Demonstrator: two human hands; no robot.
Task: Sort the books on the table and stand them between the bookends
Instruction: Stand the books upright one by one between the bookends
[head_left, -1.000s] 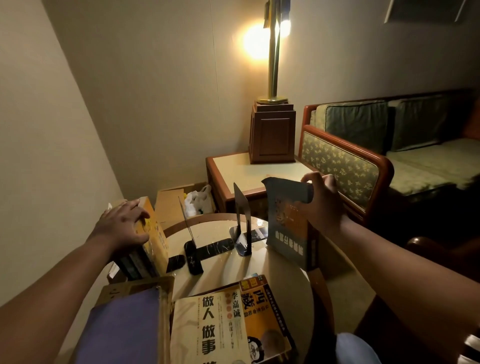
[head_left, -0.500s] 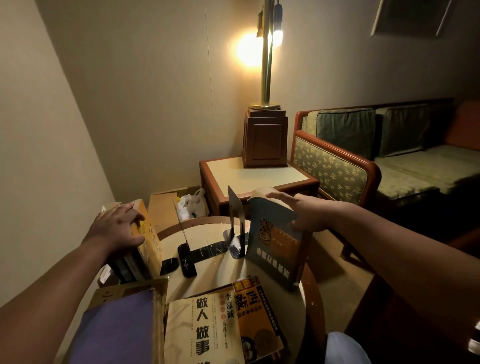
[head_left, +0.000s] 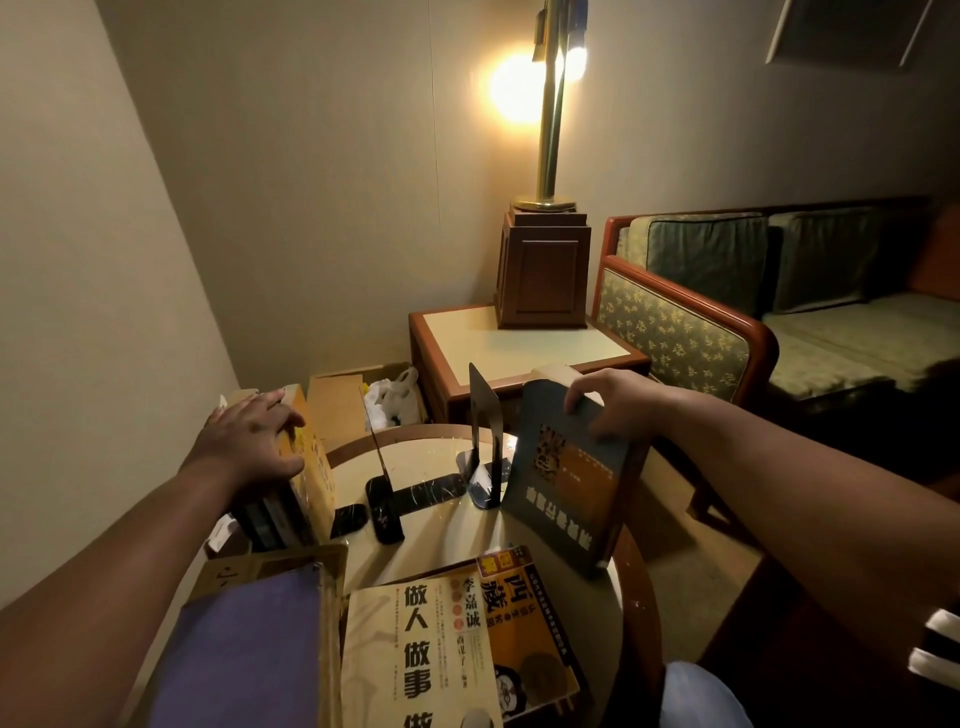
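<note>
Dim-lit round desk (head_left: 550, 525): our right hand (head_left: 618, 402) grips the tilted blue book (head_left: 566, 499) by its top edge, just right of the near bookend (head_left: 485, 415); the slot lies leftward. Our left hand (head_left: 249, 441) presses flat on the standing books (head_left: 311, 467).

head-worn view, angled down, table (head_left: 561, 525) close

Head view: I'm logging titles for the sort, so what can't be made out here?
All in the head view:
- Standing books under the left hand: spines too dark to read or count.
- Dark book in the right hand's grip: cover text blurred, upside down.
- Cream book: lower part cut off by the bottom edge.
- Orange book: left part hidden under the cream book.
- Purple item: cut off by the bottom edge; unidentifiable.
</note>
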